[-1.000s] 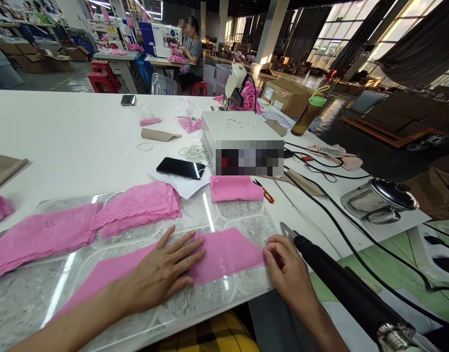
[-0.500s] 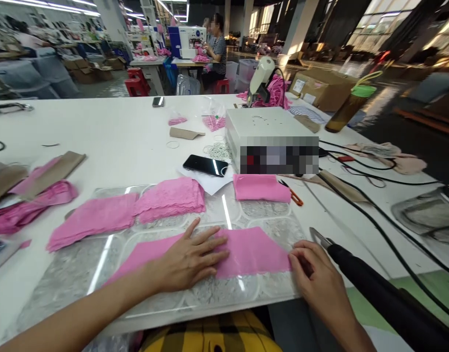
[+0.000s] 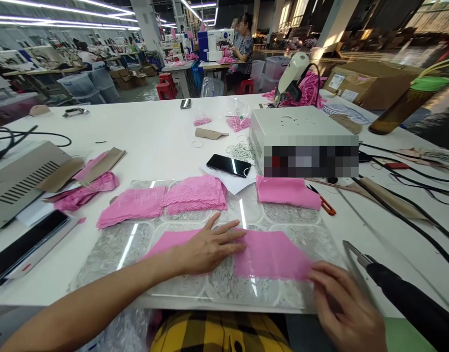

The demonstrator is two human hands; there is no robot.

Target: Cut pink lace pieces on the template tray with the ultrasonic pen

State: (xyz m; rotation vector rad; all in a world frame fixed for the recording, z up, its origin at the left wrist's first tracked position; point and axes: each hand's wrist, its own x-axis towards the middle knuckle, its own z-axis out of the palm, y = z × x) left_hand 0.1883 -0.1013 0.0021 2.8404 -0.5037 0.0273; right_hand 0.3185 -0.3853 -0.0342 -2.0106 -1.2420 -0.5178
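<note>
1. Since half a second ago, our view is swinging to the left: a vented grey box (image 3: pixel 17 171) is now appearing at the left edge, and a dark-screened device (image 3: pixel 28 243) beside it is showing far more of itself. The right hand (image 3: pixel 351 308) is blurring and sitting lower in view, while its fingertips are keeping to the same corner of the pink fabric panel (image 3: pixel 272 256).
2. We are seeing the left hand (image 3: pixel 210 247) lying flat, its fingers spreading wide over the panel's inner end. The right hand is narrowing, thumb and forefinger pinching the right corner.
3. The panel's long axis is running left to right, roughly along the table's front edge; its top edge is sloping down to a point at the right fingers. More pink cloth (image 3: pixel 173 239) is tapering leftward toward the forearm; whether it is joining the panel under the hand, we cannot tell.
4. The panel is resting on a grey-patterned mat (image 3: pixel 103 254) on the white table (image 3: pixel 154 122). Stacked pink lace pieces (image 3: pixel 195 195) are lying behind the left hand, and a black-handled tool (image 3: pixel 400 295) is slanting just beside the right.
</note>
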